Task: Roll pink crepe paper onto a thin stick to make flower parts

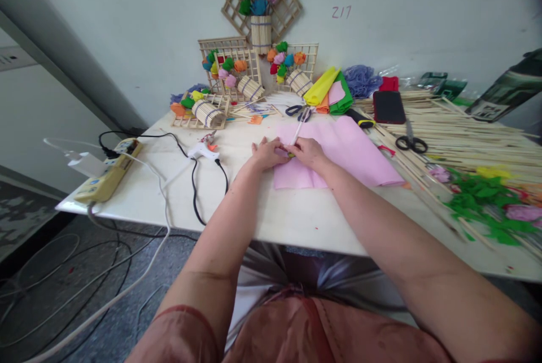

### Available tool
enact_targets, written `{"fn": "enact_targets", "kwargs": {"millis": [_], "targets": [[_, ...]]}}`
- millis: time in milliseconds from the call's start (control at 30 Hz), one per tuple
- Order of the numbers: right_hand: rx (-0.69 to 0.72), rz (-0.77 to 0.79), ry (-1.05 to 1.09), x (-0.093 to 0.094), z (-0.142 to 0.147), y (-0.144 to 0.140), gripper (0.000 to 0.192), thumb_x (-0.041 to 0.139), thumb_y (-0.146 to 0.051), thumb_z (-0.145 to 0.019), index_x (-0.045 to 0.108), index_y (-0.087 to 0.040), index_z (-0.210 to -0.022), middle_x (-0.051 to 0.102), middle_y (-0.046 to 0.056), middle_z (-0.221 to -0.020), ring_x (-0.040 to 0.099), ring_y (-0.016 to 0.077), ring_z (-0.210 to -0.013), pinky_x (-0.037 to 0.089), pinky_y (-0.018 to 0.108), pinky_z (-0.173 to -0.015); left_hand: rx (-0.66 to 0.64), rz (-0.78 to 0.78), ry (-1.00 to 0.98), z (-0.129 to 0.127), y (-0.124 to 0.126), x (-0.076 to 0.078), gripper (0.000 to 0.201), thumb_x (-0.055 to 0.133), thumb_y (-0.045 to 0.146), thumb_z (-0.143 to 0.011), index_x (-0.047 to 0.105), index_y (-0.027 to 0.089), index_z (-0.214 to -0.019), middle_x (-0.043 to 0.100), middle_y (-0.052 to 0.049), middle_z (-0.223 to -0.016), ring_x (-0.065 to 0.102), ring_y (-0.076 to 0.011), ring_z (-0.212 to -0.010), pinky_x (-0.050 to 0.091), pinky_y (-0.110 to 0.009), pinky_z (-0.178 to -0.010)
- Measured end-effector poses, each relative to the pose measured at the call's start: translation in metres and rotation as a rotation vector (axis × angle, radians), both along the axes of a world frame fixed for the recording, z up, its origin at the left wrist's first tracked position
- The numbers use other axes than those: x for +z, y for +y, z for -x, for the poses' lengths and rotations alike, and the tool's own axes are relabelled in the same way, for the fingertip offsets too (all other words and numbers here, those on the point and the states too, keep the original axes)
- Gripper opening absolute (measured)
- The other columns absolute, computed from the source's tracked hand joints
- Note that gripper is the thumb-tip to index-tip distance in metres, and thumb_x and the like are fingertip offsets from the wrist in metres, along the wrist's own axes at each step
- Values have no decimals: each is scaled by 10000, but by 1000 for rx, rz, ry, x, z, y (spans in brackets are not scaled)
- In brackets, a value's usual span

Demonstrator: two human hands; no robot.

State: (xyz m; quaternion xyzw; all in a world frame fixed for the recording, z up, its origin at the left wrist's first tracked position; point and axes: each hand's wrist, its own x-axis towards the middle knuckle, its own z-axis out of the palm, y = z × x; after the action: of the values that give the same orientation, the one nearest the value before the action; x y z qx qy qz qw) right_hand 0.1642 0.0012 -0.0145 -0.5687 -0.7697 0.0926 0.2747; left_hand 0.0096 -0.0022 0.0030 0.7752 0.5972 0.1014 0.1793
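Observation:
A sheet of pink crepe paper (355,154) lies on the white table in front of me. My left hand (270,154) rests at the paper's left edge, its fingers spread and their tips close to my right hand. On the paper, my right hand (308,152) is closed around a thin white stick (301,126), which slants up and away from me. Something small and yellow-green (291,154) shows between the two hands; its kind is unclear. Just beyond the paper lie dark-handled scissors (293,110), partly overlapped by the stick.
A white glue gun (204,151) and yellow power strip (110,168) are on the left, with cords trailing. Stick baskets (207,113) with paper flowers stand behind. At right are a phone (388,107), black scissors (410,141), many wooden sticks (474,134) and green paper leaves (483,199).

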Motion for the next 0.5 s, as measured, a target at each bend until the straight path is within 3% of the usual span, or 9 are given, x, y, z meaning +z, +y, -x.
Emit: {"fn": "enact_targets", "kwargs": {"millis": [267,500], "targets": [[13,-15,-6,0,0,-1,359,483,-471,-811,680,-176,-857,690,64,-761,586,164,-671,343,237,-557,10,-1,5,-1,-2,2,429,607,480,-692,577,336,-1095,423,43,-1388,122,-307,-1366,40,-588,-1049],[7,10,-9,2,0,-2,360,492,-471,-806,685,-170,-856,690,69,-766,578,161,-662,343,237,-561,-4,-9,17,0,0,0,455,603,473,-689,556,347,-1124,348,59,-1433,135,-311,-1363,39,-599,-1044]]}}
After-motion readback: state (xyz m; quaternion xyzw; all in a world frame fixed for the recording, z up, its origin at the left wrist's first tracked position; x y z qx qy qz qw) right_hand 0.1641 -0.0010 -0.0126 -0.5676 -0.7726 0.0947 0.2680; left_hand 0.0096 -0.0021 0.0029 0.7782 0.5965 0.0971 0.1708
